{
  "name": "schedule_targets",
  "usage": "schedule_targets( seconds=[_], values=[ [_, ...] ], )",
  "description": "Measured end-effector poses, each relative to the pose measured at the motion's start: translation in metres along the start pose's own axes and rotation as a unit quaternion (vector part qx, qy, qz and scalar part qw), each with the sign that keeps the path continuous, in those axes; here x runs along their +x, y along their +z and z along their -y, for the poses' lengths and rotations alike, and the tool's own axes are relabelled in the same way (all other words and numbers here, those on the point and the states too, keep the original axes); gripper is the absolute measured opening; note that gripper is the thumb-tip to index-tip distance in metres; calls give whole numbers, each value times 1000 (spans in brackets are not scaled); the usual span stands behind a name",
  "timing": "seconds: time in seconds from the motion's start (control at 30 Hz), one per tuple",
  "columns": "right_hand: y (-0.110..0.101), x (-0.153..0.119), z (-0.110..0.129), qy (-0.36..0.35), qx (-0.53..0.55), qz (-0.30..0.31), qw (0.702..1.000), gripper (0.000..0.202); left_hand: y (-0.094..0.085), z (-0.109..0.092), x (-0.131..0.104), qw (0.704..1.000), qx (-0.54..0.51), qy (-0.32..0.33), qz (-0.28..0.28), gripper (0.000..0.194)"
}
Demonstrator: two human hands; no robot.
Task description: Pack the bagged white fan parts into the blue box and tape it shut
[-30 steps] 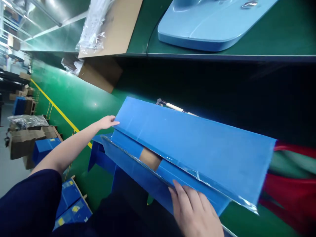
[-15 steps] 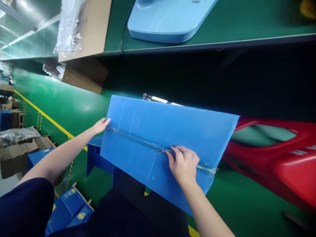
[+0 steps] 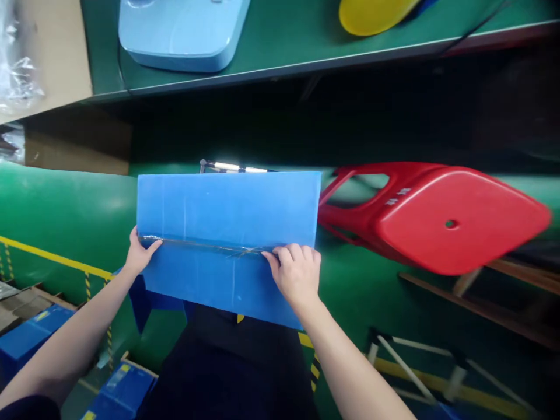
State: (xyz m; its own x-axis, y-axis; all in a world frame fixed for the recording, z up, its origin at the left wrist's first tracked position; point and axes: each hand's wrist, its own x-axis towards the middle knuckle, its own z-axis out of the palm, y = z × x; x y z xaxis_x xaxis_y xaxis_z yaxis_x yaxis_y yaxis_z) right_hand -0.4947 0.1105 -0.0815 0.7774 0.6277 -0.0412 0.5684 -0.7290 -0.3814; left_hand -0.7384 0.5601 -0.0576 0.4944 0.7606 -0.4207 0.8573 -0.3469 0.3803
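A blue corrugated plastic box (image 3: 227,233) rests on my lap with its two top flaps shut. A strip of clear tape (image 3: 196,245) runs along the seam between them. My left hand (image 3: 139,256) grips the box's left edge at the seam end. At the right end of the seam, my right hand (image 3: 296,273) presses its fingers down on the tape. A thin white and metal tool (image 3: 231,167) shows just past the far edge of the box.
A red plastic stool (image 3: 437,219) lies on its side to the right. Above is a green workbench (image 3: 306,44) with a light blue plastic part (image 3: 179,29), a yellow part (image 3: 371,13) and cardboard (image 3: 44,52). Blue boxes (image 3: 30,335) lie on the green floor at lower left.
The raised top flap came down and shut flat. My right hand moved from the front flap onto the taped seam and slid right along it. The view swung right, showing the whole stool.
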Motion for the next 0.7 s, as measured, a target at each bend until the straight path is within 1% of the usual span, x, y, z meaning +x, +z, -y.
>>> schedule_targets(
  seconds=[0.03, 0.07, 0.13, 0.17, 0.2, 0.27, 0.37, 0.4, 0.47, 0.6, 0.7],
  values=[
    [2, -1, -2, 21, -9, -19, 1000, 37, 1, -2, 1, 1000, 9, -19, -9, 110],
    [7, -2, -4, 52, -16, -44, 998, 42, 3, -5, 3, 999, 16, -41, -19, 103],
    [19, -3, -8, 124, -16, -92, 988, 68, 11, -12, 9, 996, 28, -82, -37, 84],
    [26, -3, -10, 157, -4, -99, 983, 82, 15, -15, 11, 993, 38, -97, -46, 77],
    [32, -3, -11, 188, 17, -90, 978, 92, 19, -18, 13, 991, 52, -108, -56, 73],
    [43, -1, -14, 243, 76, -48, 966, 102, 25, -21, 16, 986, 85, -121, -77, 74],
    [45, 4, -19, 331, 163, 15, 929, 114, 27, -21, 20, 979, 122, -132, -93, 77],
    [42, 7, -21, 351, 184, 33, 918, 117, 26, -21, 22, 977, 129, -139, -95, 76],
    [34, 12, -26, 374, 218, 68, 899, 114, 25, -20, 29, 973, 132, -163, -100, 80],
    [20, 17, -38, 377, 285, 105, 875, 103, 25, -22, 43, 963, 118, -217, -106, 104],
    [14, 14, -41, 399, 327, 144, 844, 98, 24, -26, 46, 959, 126, -234, -98, 113]
  ],
)
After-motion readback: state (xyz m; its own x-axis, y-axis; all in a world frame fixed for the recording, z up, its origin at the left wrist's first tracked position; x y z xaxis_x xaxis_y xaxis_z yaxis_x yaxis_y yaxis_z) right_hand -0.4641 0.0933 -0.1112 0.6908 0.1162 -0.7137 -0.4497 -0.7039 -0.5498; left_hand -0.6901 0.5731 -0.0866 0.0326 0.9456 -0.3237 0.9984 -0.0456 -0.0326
